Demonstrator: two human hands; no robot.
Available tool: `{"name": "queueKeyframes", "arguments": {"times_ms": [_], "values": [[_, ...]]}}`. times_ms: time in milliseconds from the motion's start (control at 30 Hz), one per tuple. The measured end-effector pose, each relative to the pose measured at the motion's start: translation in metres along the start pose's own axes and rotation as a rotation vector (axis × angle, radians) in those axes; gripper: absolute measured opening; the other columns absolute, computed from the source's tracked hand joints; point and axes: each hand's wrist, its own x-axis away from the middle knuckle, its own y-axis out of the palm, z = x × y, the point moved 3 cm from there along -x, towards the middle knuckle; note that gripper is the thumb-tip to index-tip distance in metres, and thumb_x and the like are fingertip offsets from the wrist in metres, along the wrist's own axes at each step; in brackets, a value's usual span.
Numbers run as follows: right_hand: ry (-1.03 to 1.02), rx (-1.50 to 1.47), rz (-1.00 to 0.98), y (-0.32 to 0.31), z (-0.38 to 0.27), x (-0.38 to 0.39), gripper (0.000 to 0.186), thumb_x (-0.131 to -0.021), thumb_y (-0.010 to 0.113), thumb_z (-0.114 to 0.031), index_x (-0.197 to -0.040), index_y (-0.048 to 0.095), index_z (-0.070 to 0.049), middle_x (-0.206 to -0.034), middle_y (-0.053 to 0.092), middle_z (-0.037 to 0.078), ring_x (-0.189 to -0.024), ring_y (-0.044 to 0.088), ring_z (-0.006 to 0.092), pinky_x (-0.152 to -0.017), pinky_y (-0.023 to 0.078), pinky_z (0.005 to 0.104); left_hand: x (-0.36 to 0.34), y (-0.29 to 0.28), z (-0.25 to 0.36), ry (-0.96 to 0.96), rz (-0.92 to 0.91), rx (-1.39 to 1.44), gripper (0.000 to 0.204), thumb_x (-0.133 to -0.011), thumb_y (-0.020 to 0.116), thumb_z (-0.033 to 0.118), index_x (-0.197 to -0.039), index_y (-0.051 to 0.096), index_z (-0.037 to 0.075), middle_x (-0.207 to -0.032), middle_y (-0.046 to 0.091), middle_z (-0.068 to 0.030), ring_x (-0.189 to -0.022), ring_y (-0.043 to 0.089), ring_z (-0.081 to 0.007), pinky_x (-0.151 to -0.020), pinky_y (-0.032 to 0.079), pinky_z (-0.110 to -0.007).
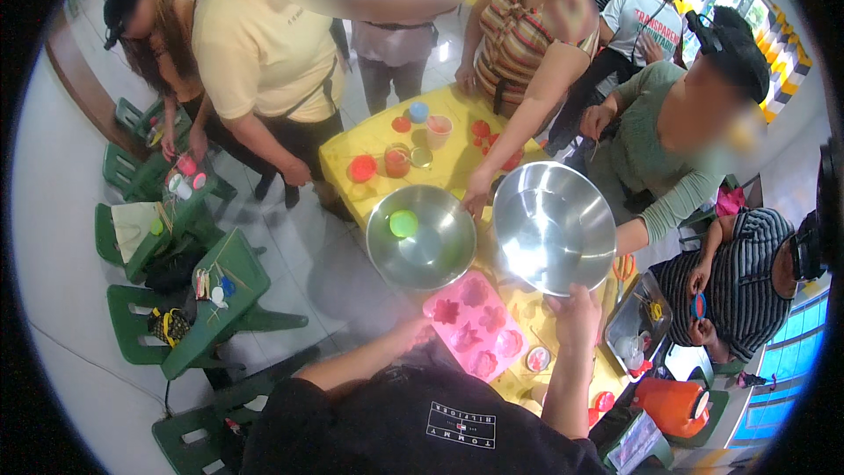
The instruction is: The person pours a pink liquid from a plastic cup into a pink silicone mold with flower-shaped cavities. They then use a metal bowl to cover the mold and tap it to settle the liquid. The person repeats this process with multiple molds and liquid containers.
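A large steel bowl (526,251) is tilted over the yellow table, and my right hand (578,310) grips its near rim. At its right side a co-worker's green-sleeved hand (631,236) is against the rim. My left hand (415,332) holds the left edge of a pink flower-shaped silicone mold (476,325); part of its fingers is hidden. Left of the tilted bowl is a second steel bowl (384,255) with a light green round piece (403,223) inside. Another person's hand (477,191) reaches down at that bowl's right rim.
The yellow table (360,136) bears red lids (362,168), a jar (397,161) and a white cup (439,130). On the right are orange scissors (625,269), a metal tray (655,303) and an orange jug (671,405). Several people stand around; green chairs (132,325) are at left.
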Motion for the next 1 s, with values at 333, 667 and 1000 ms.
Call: {"name": "queueKeyframes", "arguments": {"times_ms": [333, 667, 1000], "values": [[-0.015, 0.066, -0.026, 0.02, -0.003, 0.001, 0.028, -0.082, 0.049, -0.011, -0.102, 0.048, 0.008, -0.094, 0.056, 0.014, -0.082, 0.059, 0.0218, -0.067, 0.054, 0.0325, -0.017, -0.016, -0.006, 0.166, -0.011, -0.295, 0.027, -0.082, 0.061, 0.018, -0.106, 0.055, 0.006, -0.097, 0.059, -0.0068, -0.087, 0.058, -0.0199, -0.073, 0.045, -0.034], [0.021, 0.094, -0.046, 0.029, -0.005, 0.016, 0.022, -0.081, 0.05, -0.01, -0.097, 0.049, 0.004, -0.09, 0.056, 0.011, -0.076, 0.06, 0.0196, -0.063, 0.055, 0.0328, -0.008, -0.016, 0.009, 0.058, 0.13, -0.009, 0.03, -0.08, 0.063, 0.017, -0.106, 0.051, 0.007, -0.096, 0.059, -0.0055, -0.085, 0.058, -0.0195, -0.073, 0.045, -0.034], [0.045, 0.064, -0.072, 0.027, 0.001, 0.027, 0.032, -0.08, 0.046, -0.005, -0.11, 0.043, 0.005, -0.096, 0.058, 0.017, -0.073, 0.064, 0.0252, -0.059, 0.059, 0.0309, -0.009, -0.04, 0.036, 0.278, 0.08, 0.113, 0.032, -0.086, 0.053, 0.021, -0.114, 0.046, 0.008, -0.103, 0.057, -0.0045, -0.091, 0.055, -0.0169, -0.079, 0.042, -0.034]]}}
